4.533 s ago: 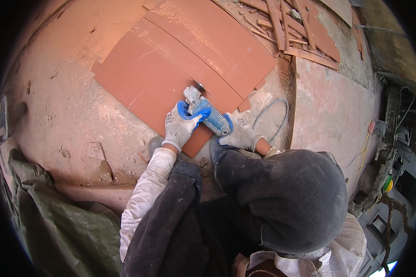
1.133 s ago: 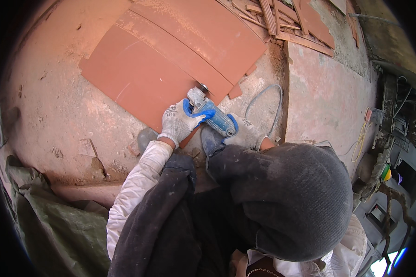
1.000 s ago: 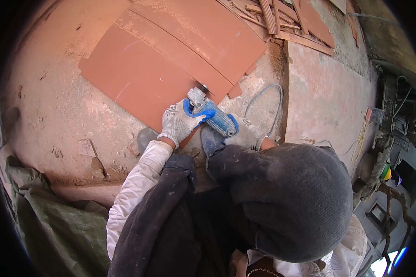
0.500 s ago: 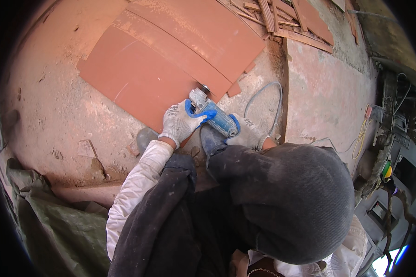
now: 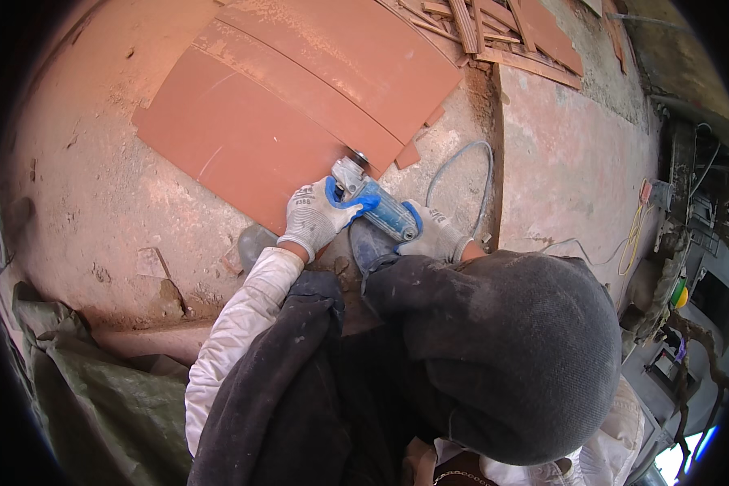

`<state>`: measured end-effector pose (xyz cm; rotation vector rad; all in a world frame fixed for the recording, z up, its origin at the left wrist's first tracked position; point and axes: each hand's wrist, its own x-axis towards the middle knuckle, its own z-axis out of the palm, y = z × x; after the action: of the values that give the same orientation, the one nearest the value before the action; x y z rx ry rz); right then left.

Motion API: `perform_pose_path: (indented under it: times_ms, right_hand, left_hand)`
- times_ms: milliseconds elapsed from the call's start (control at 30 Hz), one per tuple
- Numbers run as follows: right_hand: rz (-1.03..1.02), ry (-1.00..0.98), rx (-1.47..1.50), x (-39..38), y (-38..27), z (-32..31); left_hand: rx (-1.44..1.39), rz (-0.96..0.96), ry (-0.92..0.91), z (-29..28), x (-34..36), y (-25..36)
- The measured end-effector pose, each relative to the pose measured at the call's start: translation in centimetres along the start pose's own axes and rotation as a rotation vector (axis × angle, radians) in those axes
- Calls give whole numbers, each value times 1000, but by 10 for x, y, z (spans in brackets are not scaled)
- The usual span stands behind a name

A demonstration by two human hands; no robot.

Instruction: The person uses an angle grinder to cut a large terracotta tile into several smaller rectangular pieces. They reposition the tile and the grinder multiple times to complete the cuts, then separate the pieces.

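A blue and grey angle grinder [image 5: 390,215] is in both my hands, its body slanting down toward the right. My left hand [image 5: 312,212], in a white glove with blue-coated fingers, is closed around the front of the grinder by its metal head. Around the rear end of its body, my gloved right hand [image 5: 439,233] is closed, partly hidden by the grinder. The blurred dark disc [image 5: 353,158] meets the reddish-brown flat panel [image 5: 243,130] near its right side. Long lines run across the panel toward the disc, and pale dust lies on its far part.
Loose reddish strips [image 5: 494,32] lie in a pile at the far right. A grey cable [image 5: 488,174] loops on the dusty floor right of the grinder. A pale raised slab [image 5: 567,162] lies beyond it. Green sheeting [image 5: 113,397] is bunched at the lower left.
The panel and floor sit very slightly farther left in the picture. My grip and the grinder's place at the panel look the same.
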<state>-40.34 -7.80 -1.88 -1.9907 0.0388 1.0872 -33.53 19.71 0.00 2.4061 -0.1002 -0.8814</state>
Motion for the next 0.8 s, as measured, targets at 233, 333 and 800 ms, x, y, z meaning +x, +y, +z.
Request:
perform_pose_path:
  times_ms: [233, 333, 800]
  right_hand:
    - [6, 9, 14, -9, -3, -3]
    - [19, 3, 15, -11, -2, -3]
    - [26, 3, -65, -18, 14, 0]
  left_hand:
    - [-44, 65, 31, 4, -2, 0]
    - [-62, 93, 5, 5, -1, 0]
    - [29, 173, -6, 12, -4, 1]
